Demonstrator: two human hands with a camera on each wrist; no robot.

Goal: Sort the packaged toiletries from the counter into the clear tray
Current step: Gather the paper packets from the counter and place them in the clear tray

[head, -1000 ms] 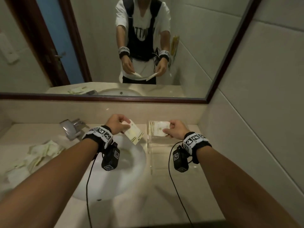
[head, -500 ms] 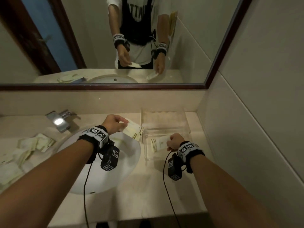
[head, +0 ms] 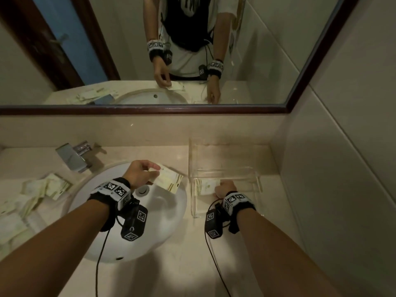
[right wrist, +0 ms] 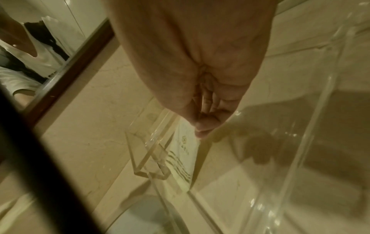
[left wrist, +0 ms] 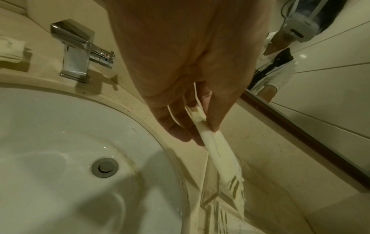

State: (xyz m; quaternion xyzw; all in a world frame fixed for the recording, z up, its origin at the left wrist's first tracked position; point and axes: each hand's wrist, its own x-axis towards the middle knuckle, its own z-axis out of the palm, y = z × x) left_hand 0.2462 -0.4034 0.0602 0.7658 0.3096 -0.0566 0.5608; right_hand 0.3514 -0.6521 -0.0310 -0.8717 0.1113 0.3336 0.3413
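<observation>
The clear tray (head: 258, 181) stands on the counter right of the sink, against the back wall. My right hand (head: 221, 187) is down inside it near its left wall and pinches the edge of a cream toiletry packet (head: 205, 186) that lies flat on the tray floor. The right wrist view shows those fingertips (right wrist: 201, 131) on the packet (right wrist: 183, 152) and the tray wall (right wrist: 320, 110). My left hand (head: 155, 171) holds more cream packets (head: 170, 182) over the sink's right rim, just left of the tray. In the left wrist view, thumb and fingers (left wrist: 180, 126) pinch these packets (left wrist: 218, 155) edge-on.
A loose pile of cream packets (head: 42, 189) lies on the counter left of the white sink (head: 162, 228). The chrome faucet (head: 72, 156) stands behind the basin. A mirror runs along the back, and a tiled wall closes the right side beyond the tray.
My right hand came down from above the tray and laid its packet on the tray floor. The left hand stayed over the sink with its packets. The head view tilted downward.
</observation>
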